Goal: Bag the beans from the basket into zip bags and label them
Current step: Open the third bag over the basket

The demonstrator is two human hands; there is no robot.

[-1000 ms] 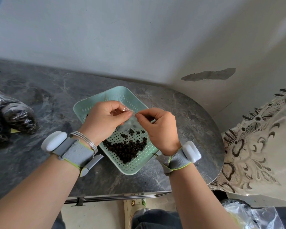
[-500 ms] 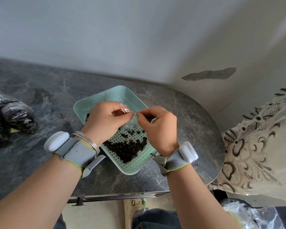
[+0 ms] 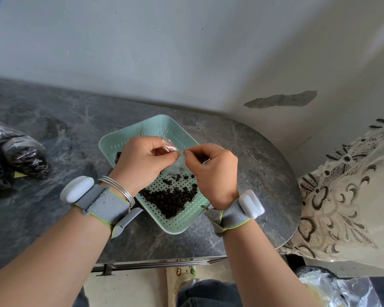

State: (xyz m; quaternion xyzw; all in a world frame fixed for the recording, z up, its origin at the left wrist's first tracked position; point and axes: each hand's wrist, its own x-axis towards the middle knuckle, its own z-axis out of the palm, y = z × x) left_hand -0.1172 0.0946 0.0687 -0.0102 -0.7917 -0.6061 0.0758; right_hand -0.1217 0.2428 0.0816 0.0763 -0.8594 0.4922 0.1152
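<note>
Dark marble table [image 3: 53,129]: one mint-green perforated basket [image 3: 162,127], with a pile of dark beans [image 3: 171,198] in its near corner. Above it, left hand [image 3: 142,165] and right hand [image 3: 213,171] each pinch the top edge of a clear zip bag [image 3: 170,147]. Far left: filled bags [image 3: 24,158] lying on the table.

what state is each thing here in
zip bag: held over the basket, top edge pinched from both sides
left hand: pinches the bag's top
right hand: pinches the bag's top
basket: on the table, partly filled
beans: loose, heaped in the basket's near corner
filled bags: lying on the table at left
</note>
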